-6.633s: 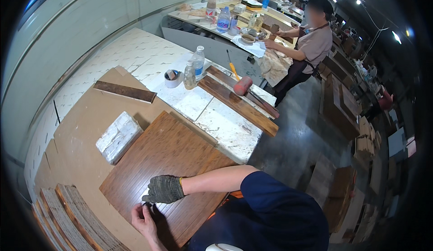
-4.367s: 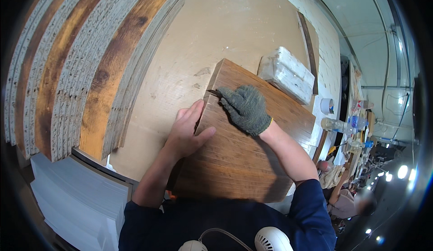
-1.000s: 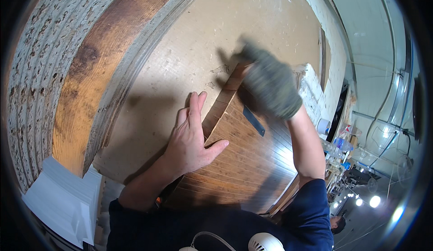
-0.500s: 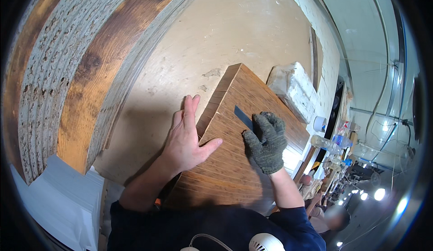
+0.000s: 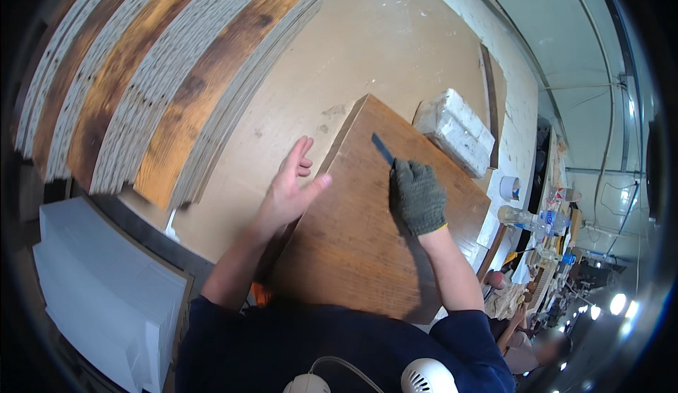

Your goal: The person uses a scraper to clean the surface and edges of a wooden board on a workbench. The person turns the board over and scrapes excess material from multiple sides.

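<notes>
A brown wood-patterned block or stack of panels (image 5: 353,230) lies at an angle in front of me. My right hand (image 5: 418,194), in a dark green knitted glove, is closed around a thin, dark, flat blade (image 5: 382,149). The blade's free end points to the far left over the brown top. How much of it sits inside the glove is hidden. Bare and holding nothing, my left hand (image 5: 291,189) is at the left edge of the brown piece, thumb stretched toward the top and fingers partly bent. Whether the thumb touches the edge I cannot tell.
Tall stacks of wood-faced panels (image 5: 187,124) stand at the far left. White sheets (image 5: 99,280) are piled below them. A white wrapped block (image 5: 454,130) and a tape roll (image 5: 509,188) lie right of the brown piece. Bottles (image 5: 519,216) and a person (image 5: 540,347) are farther right.
My left hand has drawn back from the brown top, its fingers bending more. The right hand still grips the blade. The view has shifted, and the top's slanting lines look fainter.
</notes>
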A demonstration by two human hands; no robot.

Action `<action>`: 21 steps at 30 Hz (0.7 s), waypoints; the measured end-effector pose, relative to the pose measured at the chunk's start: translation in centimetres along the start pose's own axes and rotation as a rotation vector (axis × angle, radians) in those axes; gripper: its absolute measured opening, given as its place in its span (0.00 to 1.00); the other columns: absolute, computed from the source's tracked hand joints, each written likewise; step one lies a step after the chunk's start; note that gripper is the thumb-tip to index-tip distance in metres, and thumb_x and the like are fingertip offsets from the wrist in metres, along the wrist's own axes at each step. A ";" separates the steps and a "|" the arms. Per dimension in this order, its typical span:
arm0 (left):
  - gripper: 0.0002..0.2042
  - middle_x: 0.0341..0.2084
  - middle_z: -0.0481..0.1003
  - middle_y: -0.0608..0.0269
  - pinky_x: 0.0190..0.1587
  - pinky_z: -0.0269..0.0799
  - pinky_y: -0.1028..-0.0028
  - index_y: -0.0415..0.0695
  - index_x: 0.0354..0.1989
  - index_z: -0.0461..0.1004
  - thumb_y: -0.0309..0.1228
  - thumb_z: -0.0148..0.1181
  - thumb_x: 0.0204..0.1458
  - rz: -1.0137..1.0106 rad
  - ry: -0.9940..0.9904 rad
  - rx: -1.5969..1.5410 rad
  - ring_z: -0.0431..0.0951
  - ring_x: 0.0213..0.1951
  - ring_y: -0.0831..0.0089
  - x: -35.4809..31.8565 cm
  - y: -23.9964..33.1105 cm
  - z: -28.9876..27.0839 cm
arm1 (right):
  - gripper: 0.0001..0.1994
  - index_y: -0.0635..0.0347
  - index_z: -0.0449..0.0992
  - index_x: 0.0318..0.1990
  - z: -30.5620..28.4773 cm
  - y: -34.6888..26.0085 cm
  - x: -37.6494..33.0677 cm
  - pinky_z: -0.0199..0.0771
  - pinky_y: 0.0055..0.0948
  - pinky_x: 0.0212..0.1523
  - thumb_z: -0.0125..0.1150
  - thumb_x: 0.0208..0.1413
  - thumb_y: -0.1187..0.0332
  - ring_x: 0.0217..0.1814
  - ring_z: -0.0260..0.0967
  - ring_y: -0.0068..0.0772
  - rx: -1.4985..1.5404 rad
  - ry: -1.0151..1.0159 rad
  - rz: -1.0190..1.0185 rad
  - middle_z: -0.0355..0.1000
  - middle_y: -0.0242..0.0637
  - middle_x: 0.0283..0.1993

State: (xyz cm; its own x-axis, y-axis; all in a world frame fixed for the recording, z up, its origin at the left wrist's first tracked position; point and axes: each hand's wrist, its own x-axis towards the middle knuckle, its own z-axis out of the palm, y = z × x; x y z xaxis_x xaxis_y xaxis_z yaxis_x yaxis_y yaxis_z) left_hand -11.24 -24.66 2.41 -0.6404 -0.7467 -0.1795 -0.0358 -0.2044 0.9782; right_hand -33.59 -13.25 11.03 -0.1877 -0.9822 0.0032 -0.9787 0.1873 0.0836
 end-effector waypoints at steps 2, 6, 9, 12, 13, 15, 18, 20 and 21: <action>0.36 0.70 0.60 0.45 0.63 0.66 0.69 0.32 0.73 0.50 0.27 0.62 0.60 -0.006 0.069 -0.150 0.67 0.61 0.66 -1.8 -0.5 -1.2 | 0.10 0.59 0.75 0.47 -0.2 0.0 0.2 0.77 0.48 0.37 0.56 0.62 0.64 0.43 0.74 0.49 -0.001 0.005 0.007 0.75 0.44 0.41; 0.28 0.65 0.68 0.48 0.62 0.68 0.73 0.32 0.69 0.61 0.25 0.59 0.62 -0.116 0.153 -0.113 0.72 0.60 0.69 -8.1 -0.6 -3.4 | 0.12 0.60 0.75 0.48 0.2 0.1 0.2 0.78 0.48 0.36 0.55 0.62 0.65 0.43 0.75 0.48 -0.031 -0.076 0.016 0.75 0.45 0.43; 0.28 0.61 0.72 0.44 0.60 0.72 0.71 0.33 0.67 0.64 0.27 0.62 0.60 -0.168 0.171 0.073 0.74 0.60 0.64 -12.3 0.2 -3.6 | 0.13 0.60 0.75 0.49 0.5 -0.1 0.3 0.79 0.48 0.37 0.55 0.61 0.65 0.44 0.75 0.47 -0.094 -0.097 0.019 0.75 0.47 0.43; 0.27 0.58 0.75 0.44 0.61 0.72 0.70 0.34 0.67 0.66 0.26 0.63 0.59 -0.158 0.162 0.246 0.76 0.60 0.62 -14.9 1.3 -2.8 | 0.13 0.60 0.75 0.49 0.4 -0.2 0.5 0.79 0.48 0.37 0.55 0.60 0.66 0.44 0.76 0.47 -0.112 -0.087 0.023 0.75 0.47 0.43; 0.27 0.58 0.75 0.46 0.61 0.71 0.71 0.34 0.66 0.66 0.26 0.63 0.59 -0.143 0.153 0.285 0.76 0.59 0.65 -15.4 1.6 -2.5 | 0.13 0.60 0.75 0.49 0.2 -0.1 0.5 0.79 0.48 0.37 0.55 0.60 0.66 0.45 0.76 0.48 -0.092 -0.107 0.034 0.75 0.48 0.43; 0.26 0.56 0.77 0.48 0.61 0.71 0.72 0.34 0.66 0.67 0.26 0.63 0.59 -0.118 0.151 0.330 0.77 0.57 0.67 -15.7 2.0 -1.8 | 0.12 0.60 0.76 0.48 -0.2 0.2 0.6 0.79 0.48 0.37 0.55 0.60 0.66 0.44 0.77 0.48 -0.030 -0.103 0.035 0.76 0.48 0.43; 0.26 0.55 0.77 0.46 0.59 0.72 0.70 0.34 0.65 0.68 0.28 0.65 0.58 -0.089 0.163 0.354 0.78 0.55 0.63 -15.0 2.5 -1.1 | 0.10 0.59 0.77 0.43 -0.4 0.7 0.7 0.79 0.48 0.37 0.54 0.60 0.66 0.42 0.77 0.49 0.046 -0.064 0.027 0.77 0.47 0.39; 0.26 0.56 0.75 0.41 0.59 0.74 0.66 0.33 0.64 0.68 0.30 0.65 0.58 -0.077 0.164 0.368 0.79 0.56 0.54 -14.1 2.8 -0.8 | 0.09 0.57 0.78 0.40 -0.1 1.0 0.7 0.78 0.48 0.38 0.55 0.60 0.64 0.42 0.78 0.49 0.022 -0.050 0.043 0.78 0.44 0.37; 0.26 0.54 0.76 0.41 0.57 0.74 0.67 0.33 0.63 0.68 0.31 0.64 0.59 -0.039 0.167 0.463 0.79 0.54 0.54 -13.5 3.0 -0.7 | 0.09 0.57 0.78 0.40 0.1 1.0 0.7 0.78 0.48 0.37 0.55 0.60 0.65 0.41 0.78 0.49 0.000 -0.074 0.034 0.77 0.44 0.37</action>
State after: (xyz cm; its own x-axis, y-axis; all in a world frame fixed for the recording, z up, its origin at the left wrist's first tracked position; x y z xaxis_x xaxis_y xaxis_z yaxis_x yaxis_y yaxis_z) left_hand -2.20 -15.65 7.64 -0.5018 -0.8430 -0.1937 -0.4185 0.0407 0.9073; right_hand -34.70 -13.74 10.98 -0.2267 -0.9716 -0.0673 -0.9716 0.2209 0.0845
